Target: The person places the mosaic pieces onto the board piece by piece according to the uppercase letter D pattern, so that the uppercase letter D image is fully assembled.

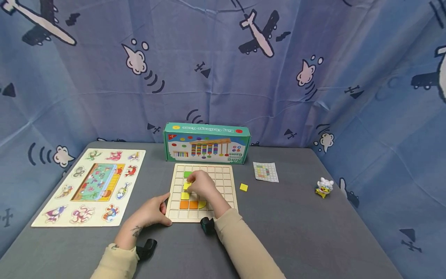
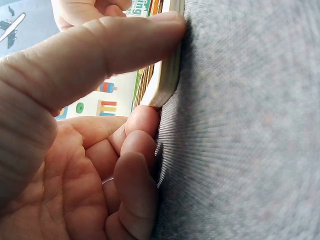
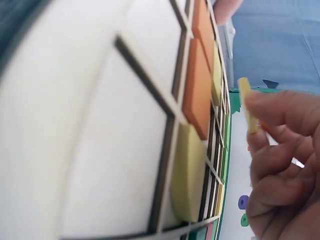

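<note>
A wooden grid board lies on the grey table. It carries a green tile, a yellow tile, two orange tiles and a yellow rounded piece. My right hand hovers over the board's left columns and pinches a thin yellow tile at its fingertips, just above the orange tiles. My left hand holds the board's near left corner. Its thumb lies along the board's edge and its fingers curl against the corner.
One loose yellow tile lies right of the board, with a pattern card behind it. A Ring Challenge Game box stands at the back. An animal puzzle board lies to the left, a small toy figure far right.
</note>
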A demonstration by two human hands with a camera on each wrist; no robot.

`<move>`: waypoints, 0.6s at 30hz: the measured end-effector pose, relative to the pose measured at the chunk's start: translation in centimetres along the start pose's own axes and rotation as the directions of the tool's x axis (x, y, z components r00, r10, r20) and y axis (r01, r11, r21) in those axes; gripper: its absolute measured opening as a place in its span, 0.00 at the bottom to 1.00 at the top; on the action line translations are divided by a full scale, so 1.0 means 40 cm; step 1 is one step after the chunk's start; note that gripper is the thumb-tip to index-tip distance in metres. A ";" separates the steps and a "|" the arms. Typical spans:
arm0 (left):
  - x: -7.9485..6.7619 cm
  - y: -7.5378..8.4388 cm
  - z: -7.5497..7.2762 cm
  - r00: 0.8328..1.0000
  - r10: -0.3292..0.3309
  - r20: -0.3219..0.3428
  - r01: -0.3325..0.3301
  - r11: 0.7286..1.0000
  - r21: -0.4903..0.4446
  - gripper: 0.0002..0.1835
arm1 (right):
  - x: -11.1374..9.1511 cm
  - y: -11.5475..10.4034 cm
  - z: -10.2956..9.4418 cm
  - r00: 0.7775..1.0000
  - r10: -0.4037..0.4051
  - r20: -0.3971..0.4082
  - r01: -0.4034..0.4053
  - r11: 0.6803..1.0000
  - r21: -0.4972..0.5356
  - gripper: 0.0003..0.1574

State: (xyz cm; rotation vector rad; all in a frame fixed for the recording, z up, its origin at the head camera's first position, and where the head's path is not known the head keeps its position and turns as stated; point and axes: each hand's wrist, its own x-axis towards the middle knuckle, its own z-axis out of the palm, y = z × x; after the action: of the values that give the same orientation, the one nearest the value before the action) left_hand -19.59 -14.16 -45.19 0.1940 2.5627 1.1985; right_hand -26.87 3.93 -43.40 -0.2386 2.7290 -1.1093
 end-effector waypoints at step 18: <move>0.004 -0.008 0.002 0.999 0.046 -0.009 -0.046 0.999 0.019 0.52 | 0.004 -0.023 0.018 1.000 0.029 0.007 -0.028 0.994 -0.101 0.16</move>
State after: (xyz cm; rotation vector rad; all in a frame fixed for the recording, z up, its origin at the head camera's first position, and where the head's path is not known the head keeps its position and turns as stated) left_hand -19.70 -14.27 -45.53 0.2538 2.5918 1.1948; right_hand -26.79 2.73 -43.28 -0.2178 2.7750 -0.9621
